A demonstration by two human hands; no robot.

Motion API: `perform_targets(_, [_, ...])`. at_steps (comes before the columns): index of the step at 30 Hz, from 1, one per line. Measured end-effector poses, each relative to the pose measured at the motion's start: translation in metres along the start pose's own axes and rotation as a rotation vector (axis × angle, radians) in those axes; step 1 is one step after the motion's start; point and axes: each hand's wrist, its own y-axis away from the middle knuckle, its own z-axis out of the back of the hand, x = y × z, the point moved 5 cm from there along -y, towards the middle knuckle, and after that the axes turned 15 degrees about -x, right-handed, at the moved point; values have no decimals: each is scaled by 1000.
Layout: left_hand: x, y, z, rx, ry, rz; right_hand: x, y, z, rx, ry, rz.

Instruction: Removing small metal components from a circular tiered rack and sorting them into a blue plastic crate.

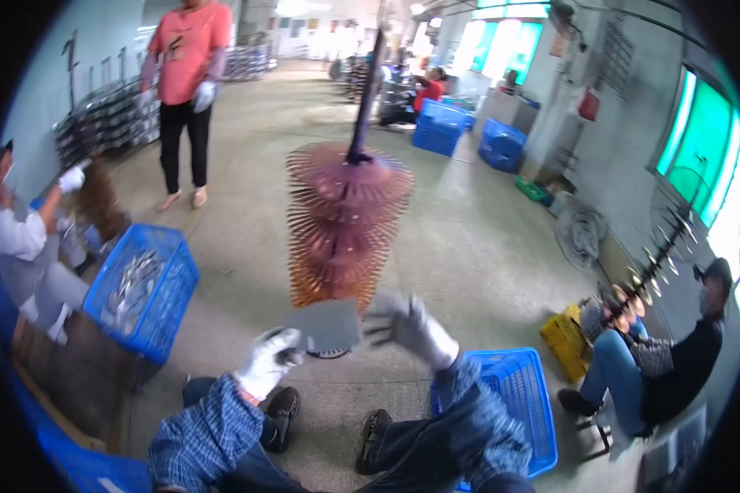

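Note:
In front of me hangs a rust-brown tiered rack (355, 220) with rings of thin prongs around a dark central rod (367, 103). A flat grey rectangular plate (330, 326) is in front of its lowest tier and hides part of it. My left hand (269, 361), in a white glove, is closed on the plate's left edge between thumb and fingers. To the right of the plate is my right hand (419, 333), also gloved, with its fingers spread and slightly blurred. It looks apart from the plate and holds nothing that I can see.
A blue crate (524, 411) stands by my right leg. Another blue crate (144, 287), with metal pieces inside, is at the left beside a seated person (29, 234). A person in pink (193, 49) stands beyond. At right, a seated person (686, 353) is near a yellow crate (566, 338).

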Motion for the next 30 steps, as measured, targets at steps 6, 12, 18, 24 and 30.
perform_targets(6, [8, -26, -6, 37, 474, -45, 263, -30, 136, -1062, 679, 471])
perform_targets(12, [-7, -19, 13, -74, 448, -146, 342, -32, 229, -1491, 1265, 221])
perform_targets(18, [-16, -18, 12, -46, 368, -145, 369, -43, 230, -522, 896, 45])
perform_targets(24, [-16, -18, 3, -77, 332, -138, 376, -46, 233, -771, 984, 46])
perform_targets(30, [-20, -11, -10, -76, 300, -134, 370, -25, 233, -1024, 1067, 59])
